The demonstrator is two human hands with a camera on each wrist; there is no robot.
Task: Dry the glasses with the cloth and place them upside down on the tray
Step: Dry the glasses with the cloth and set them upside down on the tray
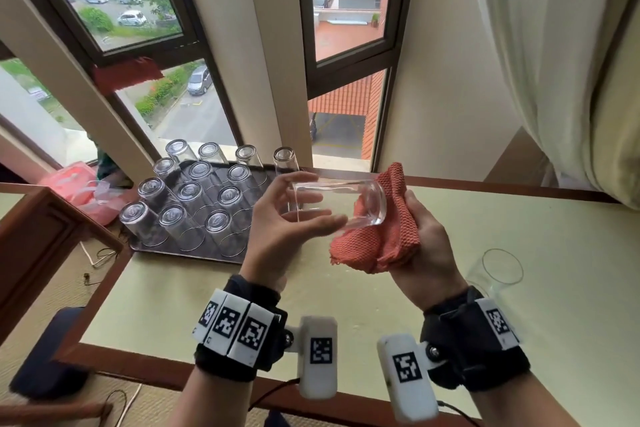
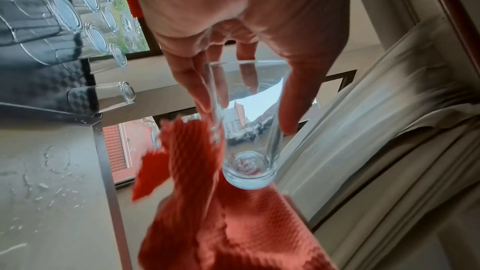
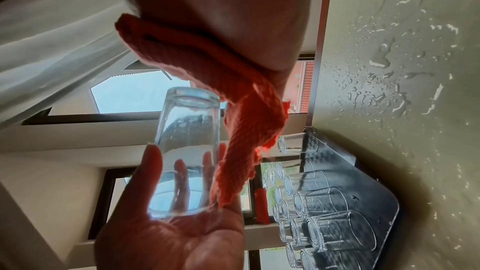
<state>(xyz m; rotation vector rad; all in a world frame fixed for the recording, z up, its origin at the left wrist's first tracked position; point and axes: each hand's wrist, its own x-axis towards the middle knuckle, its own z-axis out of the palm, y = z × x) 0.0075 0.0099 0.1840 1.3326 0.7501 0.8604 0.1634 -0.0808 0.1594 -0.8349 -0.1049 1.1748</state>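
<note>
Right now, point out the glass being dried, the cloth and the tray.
glass (image 1: 337, 206): head view, middle of its clear wall.
cloth (image 1: 384, 239): head view, bunched red fabric under the glass base.
tray (image 1: 194, 255): head view, near front rim.

Tray (image 1: 136, 245) of upturned glasses (image 1: 187, 196) (left) sits on table (image 1: 519, 218).

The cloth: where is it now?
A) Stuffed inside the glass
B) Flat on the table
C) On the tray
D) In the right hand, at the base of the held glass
D: the right hand grips the cloth at the base of the glass, which the left hand holds.
</note>
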